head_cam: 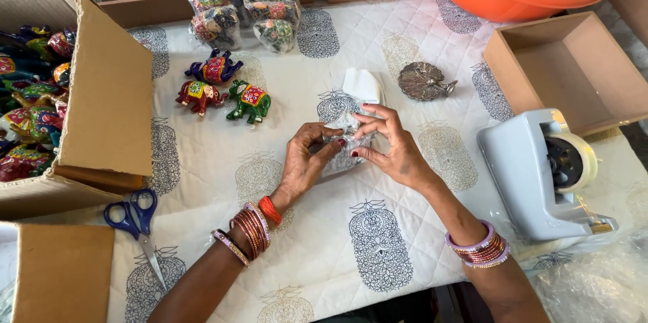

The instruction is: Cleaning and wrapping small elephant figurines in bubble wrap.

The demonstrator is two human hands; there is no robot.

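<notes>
1. Head view, looking straight down at the counter (405,242), which has a white quilted cloth with grey block prints on it.
2. Both my hands are on one small bubble-wrapped bundle (343,146) right in the middle. My left hand (305,161) cups it from the left, my right hand (391,144) comes over from the right, and the fingers (370,120) of both are curled in close and pinching the wrap. So narrow, holding the bundle, not spread.
3. The bit that matters: the bundle sits directly between my two hands, touching both, so neither is really nearer. Its long axis runs away from me, and a white paper end (362,84) pokes out past my fingertips on the far side.
4. Counts: three loose painted elephants (223,90) off to the far left of my hands (one blue, one red, one green). About four already-wrapped ones (244,14) are further back, though that heap is hard to count for sure.
5. One silver peacock-shaped piece (424,81) just right of the paper end, apart from it.
6. One tape dispenser (543,174) near my right forearm.
7. One pair of blue scissors (137,220) by my left wrist.
8. One big cardboard box (101,107) on the left, full of more elephants; too many to count.
</notes>
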